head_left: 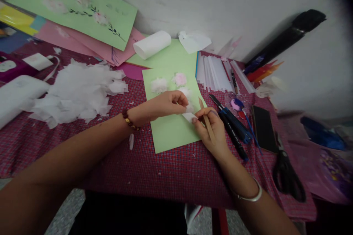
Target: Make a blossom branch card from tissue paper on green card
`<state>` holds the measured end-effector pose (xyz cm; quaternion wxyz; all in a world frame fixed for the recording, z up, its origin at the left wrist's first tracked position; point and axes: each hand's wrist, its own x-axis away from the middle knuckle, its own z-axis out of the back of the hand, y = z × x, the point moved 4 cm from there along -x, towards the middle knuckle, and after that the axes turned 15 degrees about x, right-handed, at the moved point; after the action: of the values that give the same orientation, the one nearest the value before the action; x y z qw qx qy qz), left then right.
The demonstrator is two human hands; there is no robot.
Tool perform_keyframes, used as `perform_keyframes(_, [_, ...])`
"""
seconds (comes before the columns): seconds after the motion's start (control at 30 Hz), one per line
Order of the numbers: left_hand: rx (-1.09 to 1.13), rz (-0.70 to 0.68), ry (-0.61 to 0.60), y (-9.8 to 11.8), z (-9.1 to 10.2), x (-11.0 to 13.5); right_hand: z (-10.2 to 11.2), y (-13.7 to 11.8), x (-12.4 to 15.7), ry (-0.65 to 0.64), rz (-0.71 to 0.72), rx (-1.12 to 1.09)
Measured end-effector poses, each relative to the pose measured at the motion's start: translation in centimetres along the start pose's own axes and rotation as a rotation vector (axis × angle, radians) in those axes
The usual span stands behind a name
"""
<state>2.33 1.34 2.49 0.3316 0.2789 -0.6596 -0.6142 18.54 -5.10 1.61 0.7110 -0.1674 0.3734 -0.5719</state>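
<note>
A light green sheet [171, 136] lies on the table under both hands, with fluffy white tissue flowers [159, 85] and a pinkish one [179, 79] on its upper part. My right hand [212, 130] has a flat wooden stick [207, 125] tucked between its fingers, while its thumb and fingertip pinch a small white paper piece [189, 117]. Over the flowers, my left hand [168, 104] is curled with the fingertips together at the far end of that piece. Whether they grip it is hidden.
A heap of white tissue pieces [79, 91] lies left. Behind are a paper roll [153, 44] and a flower-decorated green sheet [110, 18]. To the right are paper strips [212, 73], pens [233, 136], a paint palette [237, 104], a dark phone [264, 128] and scissors [286, 172].
</note>
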Motion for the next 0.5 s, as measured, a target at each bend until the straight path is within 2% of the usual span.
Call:
perform_keyframes(0.13, [-0.12, -0.091, -0.099, 0.0, -1.4, 0.0, -0.2, -0.2, -0.1, -0.019, 0.006, -0.03])
perform_keyframes(0.27, [-0.211, -0.107, -0.059, 0.2, -1.6, 0.1, -0.2, -0.5, 0.1, -0.047, 0.003, -0.022])
perform_keyframes(0.37, [-0.203, -0.068, 0.015, 1.0, 0.3, 0.0, 0.3, 0.4, 0.1, -0.038, -0.067, -0.142])
perform_keyframes(0.5, [-0.077, -0.051, 0.235, 2.0, 4.2, -0.2, 1.2, 2.9, -0.1, -0.013, -0.183, -0.356])
